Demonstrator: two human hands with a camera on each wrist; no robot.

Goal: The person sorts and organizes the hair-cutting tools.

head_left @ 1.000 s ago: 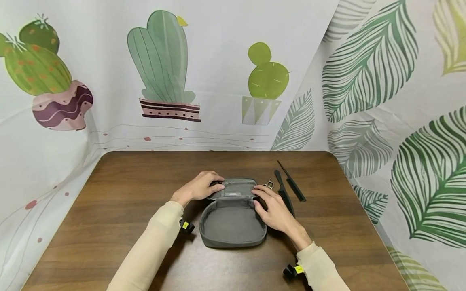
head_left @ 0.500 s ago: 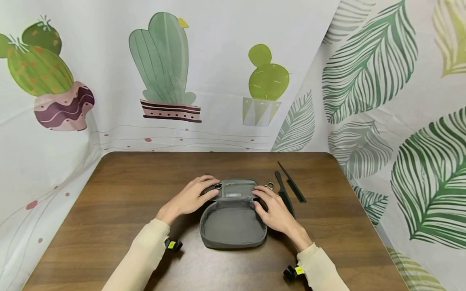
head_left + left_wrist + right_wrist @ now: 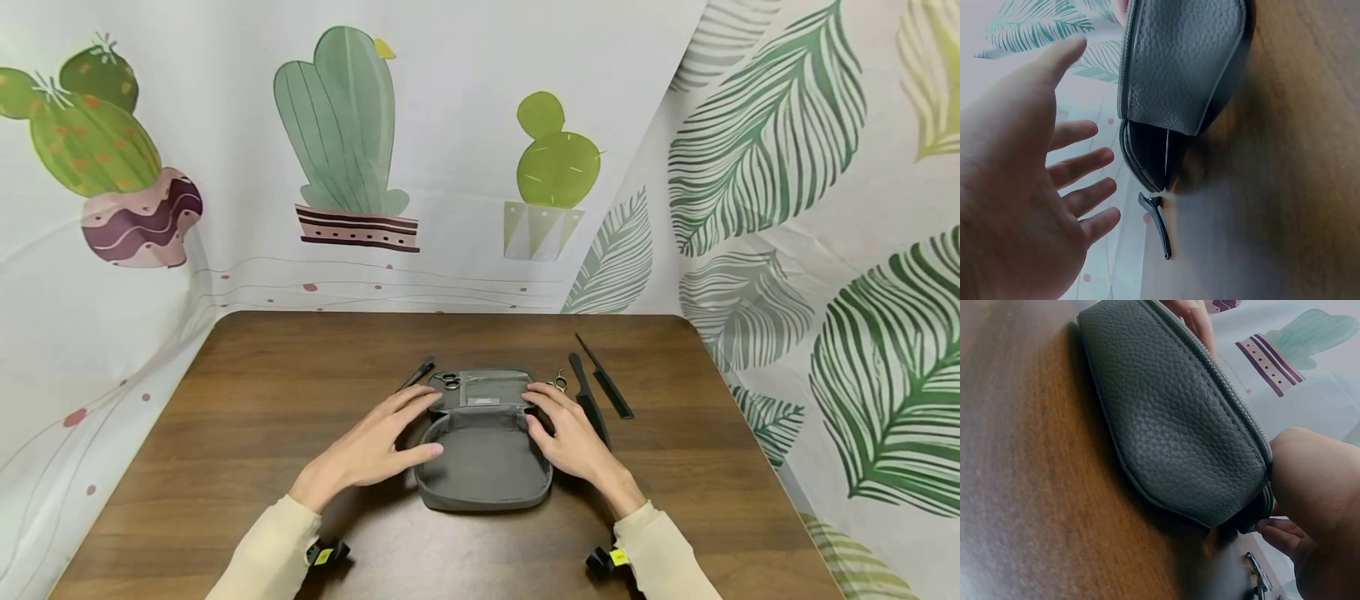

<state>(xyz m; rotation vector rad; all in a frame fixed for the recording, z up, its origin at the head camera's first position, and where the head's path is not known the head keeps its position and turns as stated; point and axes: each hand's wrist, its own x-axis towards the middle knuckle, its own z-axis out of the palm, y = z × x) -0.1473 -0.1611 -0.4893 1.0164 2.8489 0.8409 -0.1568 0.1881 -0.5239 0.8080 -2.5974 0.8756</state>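
Observation:
A grey leather-look zip case [image 3: 483, 467] lies unfolded in the head view, its lid spread toward the back of the table. Scissors [image 3: 450, 382] sit at the lid's left side, only the finger loops plainly seen. My left hand [image 3: 375, 446] hovers by the case's left side, fingers extended and thumb spread; the left wrist view [image 3: 1035, 169] finds nothing in it. With my right hand [image 3: 573, 437] I hold the lid's right edge near the hinge. The right wrist view has fingertips [image 3: 1279, 532] against that edge. Left of the lid rests a dark hair clip [image 3: 417, 372].
Right of the case lie a second pair of scissors [image 3: 559, 382], partly hidden, a wide black comb [image 3: 588, 400] and a tail comb [image 3: 611, 387]. The brown wooden table [image 3: 300, 358] meets a patterned cloth [image 3: 450, 283] behind it.
My left hand has drawn back from the lid's left side toward me and opened out, uncovering the scissors' loops and the hair clip. My right hand stays on the lid's edge.

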